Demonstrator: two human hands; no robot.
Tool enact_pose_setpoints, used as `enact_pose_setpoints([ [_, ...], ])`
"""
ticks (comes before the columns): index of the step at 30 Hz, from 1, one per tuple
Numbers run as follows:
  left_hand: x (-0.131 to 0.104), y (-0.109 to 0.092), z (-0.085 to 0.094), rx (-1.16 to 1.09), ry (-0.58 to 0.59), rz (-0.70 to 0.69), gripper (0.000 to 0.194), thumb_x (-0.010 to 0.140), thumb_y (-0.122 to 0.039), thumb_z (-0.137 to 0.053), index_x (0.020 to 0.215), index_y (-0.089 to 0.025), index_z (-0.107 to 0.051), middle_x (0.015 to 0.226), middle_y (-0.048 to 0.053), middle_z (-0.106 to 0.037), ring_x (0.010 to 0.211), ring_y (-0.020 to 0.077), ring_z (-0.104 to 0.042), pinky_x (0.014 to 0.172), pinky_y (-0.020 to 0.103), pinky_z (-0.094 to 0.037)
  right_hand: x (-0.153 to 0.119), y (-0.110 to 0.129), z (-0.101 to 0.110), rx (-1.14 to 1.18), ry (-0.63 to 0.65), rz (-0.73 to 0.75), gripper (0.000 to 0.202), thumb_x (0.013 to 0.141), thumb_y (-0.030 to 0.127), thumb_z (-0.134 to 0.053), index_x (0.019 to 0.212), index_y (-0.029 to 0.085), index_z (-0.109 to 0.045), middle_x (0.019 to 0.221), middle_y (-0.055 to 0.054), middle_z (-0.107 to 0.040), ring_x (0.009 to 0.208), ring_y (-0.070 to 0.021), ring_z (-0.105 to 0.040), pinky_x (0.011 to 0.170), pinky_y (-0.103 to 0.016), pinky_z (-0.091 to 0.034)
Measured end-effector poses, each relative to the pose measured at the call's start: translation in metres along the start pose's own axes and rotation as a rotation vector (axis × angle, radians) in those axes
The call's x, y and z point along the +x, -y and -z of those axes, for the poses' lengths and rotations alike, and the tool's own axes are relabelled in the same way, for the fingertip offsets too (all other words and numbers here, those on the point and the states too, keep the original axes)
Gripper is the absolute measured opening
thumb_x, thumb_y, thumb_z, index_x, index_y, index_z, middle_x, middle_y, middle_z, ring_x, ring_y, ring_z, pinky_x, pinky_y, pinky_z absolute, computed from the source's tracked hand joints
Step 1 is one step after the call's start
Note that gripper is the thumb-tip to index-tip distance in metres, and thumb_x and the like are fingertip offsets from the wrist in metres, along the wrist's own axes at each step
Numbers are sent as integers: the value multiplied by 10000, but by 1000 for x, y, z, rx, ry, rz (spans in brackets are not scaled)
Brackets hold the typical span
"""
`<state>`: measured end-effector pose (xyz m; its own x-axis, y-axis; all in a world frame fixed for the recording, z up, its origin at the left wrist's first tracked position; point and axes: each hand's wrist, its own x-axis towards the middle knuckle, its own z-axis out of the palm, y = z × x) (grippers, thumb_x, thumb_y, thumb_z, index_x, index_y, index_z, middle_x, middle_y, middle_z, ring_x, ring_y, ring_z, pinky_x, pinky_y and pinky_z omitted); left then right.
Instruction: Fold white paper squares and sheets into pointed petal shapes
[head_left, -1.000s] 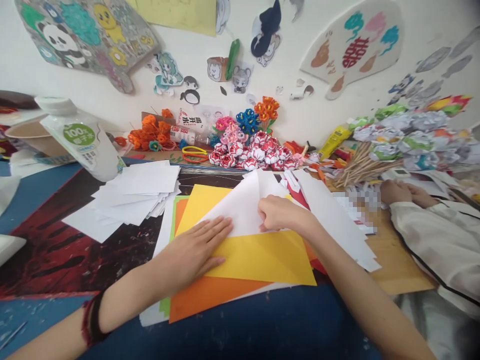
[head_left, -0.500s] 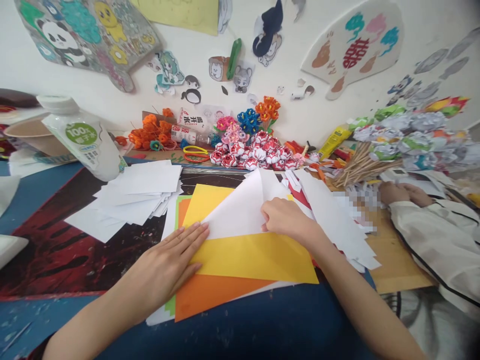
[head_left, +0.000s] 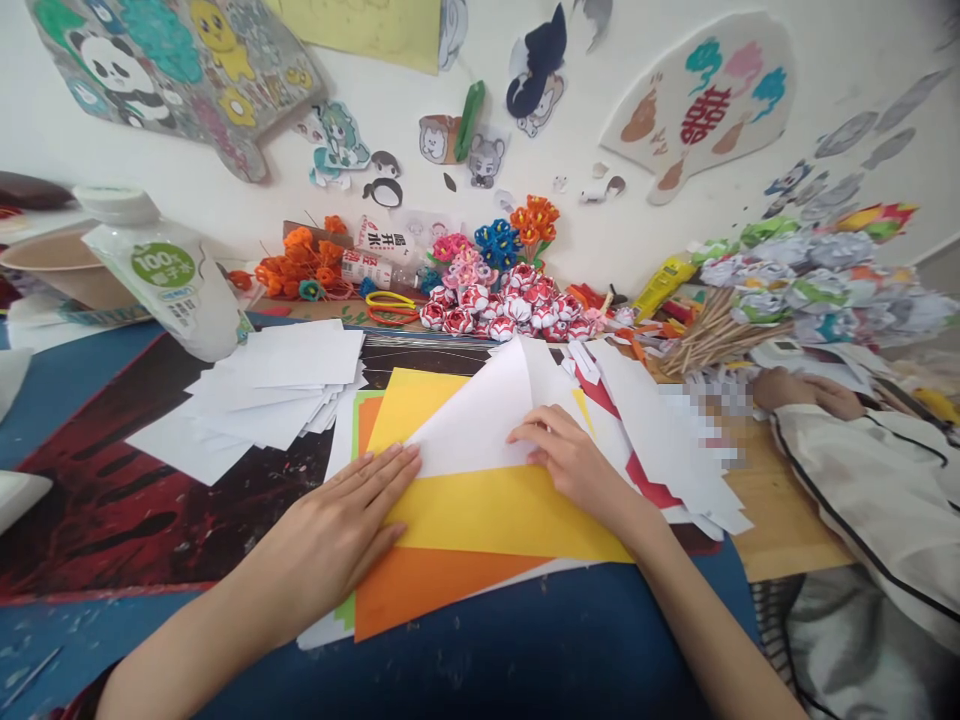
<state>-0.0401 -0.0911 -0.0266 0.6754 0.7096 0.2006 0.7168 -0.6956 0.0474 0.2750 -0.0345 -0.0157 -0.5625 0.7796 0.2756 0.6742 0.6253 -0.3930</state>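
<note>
A yellow sheet of paper (head_left: 495,515) lies at a slant in front of me, with a white paper flap (head_left: 480,410) across its upper part. Whether the flap is the sheet's own back or a separate piece, I cannot tell. My left hand (head_left: 349,520) rests flat, fingertips at the flap's left corner. Over the flap's right side is my right hand (head_left: 574,460), its fingers bent and somewhat apart, touching or just above the paper. Underneath lie an orange sheet (head_left: 435,585), a green sheet (head_left: 345,612) and white paper.
Loose white sheets (head_left: 277,390) are stacked at left, beside a white bottle (head_left: 169,275). More white strips (head_left: 667,430) lie at right. Paper flowers (head_left: 517,305) line the wall. At far right, another person's hands (head_left: 806,390) and pale sleeve (head_left: 847,480) are near a bundle of sticks (head_left: 720,330).
My right hand has loosened from a curled shape and its fingers have spread, shifting slightly down. My left hand stays in place. The paper has hardly moved.
</note>
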Motion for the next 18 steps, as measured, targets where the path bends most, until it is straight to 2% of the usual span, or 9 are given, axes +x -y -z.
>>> enact_pose_setpoints([
  [6, 0, 0, 0, -9, 9, 9, 600, 963, -386, -416, 1500, -200, -226, 1522, 63, -307, 1383, 243, -335, 1146, 427, -335, -5, -3, -3, 111, 28, 79, 406, 879, -23, -348, 1028, 191, -659, 1082, -90, -586, 1028, -174, -544, 866, -331, -476],
  [12, -1, 0, -1, -2, 18, 9, 610, 963, -385, -416, 1503, -189, -212, 1528, 64, -295, 1390, 241, -321, 1151, 427, -326, -6, -8, -1, 62, 72, 101, 528, 782, -103, -327, 1062, 179, -675, 1014, -70, -640, 976, -170, -568, 840, -313, -486],
  [15, -1, 0, -2, 31, 37, 2, 622, 964, -398, -407, 1507, -183, -192, 1536, 64, -273, 1399, 241, -304, 1150, 435, -326, -4, -1, 6, -11, 131, 64, 582, 718, -119, -321, 1077, 171, -675, 1027, -64, -646, 982, -171, -570, 854, -303, -484],
  [18, -1, 1, -2, 37, 31, -4, 621, 964, -401, -407, 1507, -184, -197, 1534, 63, -276, 1396, 241, -309, 1150, 434, -326, -2, 16, 10, -149, 195, 2, 674, 675, -112, -332, 1216, 177, -612, 1057, -70, -635, 1004, -181, -560, 878, -310, -478],
])
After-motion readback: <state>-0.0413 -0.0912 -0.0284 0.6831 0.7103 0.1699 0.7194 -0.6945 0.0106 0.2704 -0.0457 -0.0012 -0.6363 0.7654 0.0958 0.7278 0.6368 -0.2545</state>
